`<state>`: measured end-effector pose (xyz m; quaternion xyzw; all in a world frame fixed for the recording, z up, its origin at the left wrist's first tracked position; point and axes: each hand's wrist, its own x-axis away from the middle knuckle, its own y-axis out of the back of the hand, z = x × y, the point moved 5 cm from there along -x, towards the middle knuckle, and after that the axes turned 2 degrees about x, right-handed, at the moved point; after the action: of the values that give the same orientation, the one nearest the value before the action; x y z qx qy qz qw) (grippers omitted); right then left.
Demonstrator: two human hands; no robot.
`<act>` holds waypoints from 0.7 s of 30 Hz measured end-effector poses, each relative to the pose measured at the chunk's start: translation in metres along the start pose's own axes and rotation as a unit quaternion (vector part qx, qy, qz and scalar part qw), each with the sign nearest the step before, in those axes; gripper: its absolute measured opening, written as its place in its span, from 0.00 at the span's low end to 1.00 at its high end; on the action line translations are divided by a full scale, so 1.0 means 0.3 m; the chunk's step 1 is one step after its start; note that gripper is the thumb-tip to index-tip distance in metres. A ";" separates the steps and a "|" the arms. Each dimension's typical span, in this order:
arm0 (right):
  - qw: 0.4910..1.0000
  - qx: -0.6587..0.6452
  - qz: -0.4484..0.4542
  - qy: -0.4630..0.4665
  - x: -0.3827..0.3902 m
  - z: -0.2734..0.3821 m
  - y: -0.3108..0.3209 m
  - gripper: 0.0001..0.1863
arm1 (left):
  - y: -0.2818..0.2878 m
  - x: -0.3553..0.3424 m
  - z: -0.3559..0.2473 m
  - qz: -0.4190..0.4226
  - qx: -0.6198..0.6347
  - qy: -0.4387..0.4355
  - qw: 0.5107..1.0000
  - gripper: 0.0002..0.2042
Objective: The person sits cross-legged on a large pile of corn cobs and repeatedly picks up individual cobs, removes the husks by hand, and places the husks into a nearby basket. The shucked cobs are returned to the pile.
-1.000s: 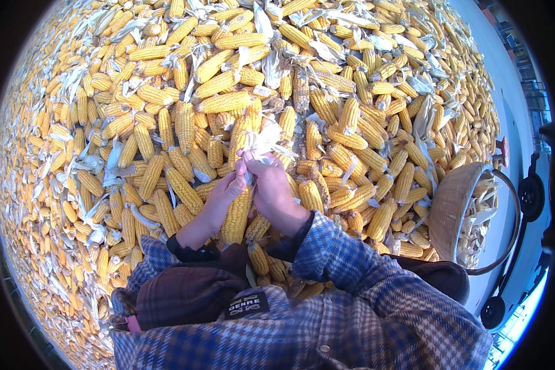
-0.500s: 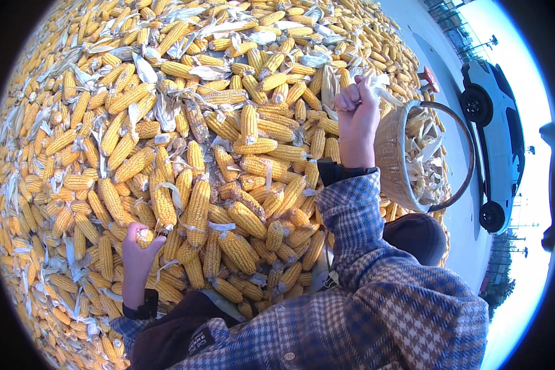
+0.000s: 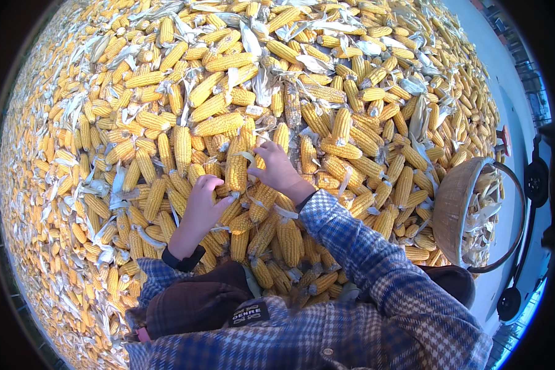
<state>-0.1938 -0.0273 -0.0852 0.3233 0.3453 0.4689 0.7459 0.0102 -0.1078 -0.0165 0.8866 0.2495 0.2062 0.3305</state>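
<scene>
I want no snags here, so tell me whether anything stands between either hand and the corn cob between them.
Nothing visible stands between the left hand and the corn cob. On the right hand's side, a pale husk strip shows by the cob's upper right edge; it looks too slight to block much.

Two bare hands, thumbs parted from fingers, close together but not touching.
The left hand (image 3: 197, 208) reaches up and rightward, its thumb stretched toward the right hand (image 3: 279, 168), a dark black band (image 3: 184, 259) around the wrist below it. The right hand sits a little higher, back upward, fingers bent and pointing up-left; its forearm, in a blue, white and brown plaid cloth sleeve (image 3: 376, 246), slants in from the lower right.
</scene>
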 end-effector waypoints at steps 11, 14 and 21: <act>0.281 -0.862 0.092 -0.412 0.106 0.154 -0.084 0.15 | -0.109 -0.036 -0.045 0.052 0.015 -0.131 0.990 0.39; 0.259 -0.887 0.242 -0.298 0.036 0.273 0.016 0.13 | -0.143 -0.040 -0.076 0.082 0.075 -0.254 0.961 0.31; 0.946 -0.159 -0.034 -0.282 -0.508 -0.309 0.062 0.14 | -0.122 0.009 -0.002 0.138 0.047 -0.144 0.979 0.20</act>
<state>-0.3275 -0.1467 -0.0893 0.3081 0.0529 0.3819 0.8698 0.0009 -0.0818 -0.0409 0.9475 0.0845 0.1080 0.2890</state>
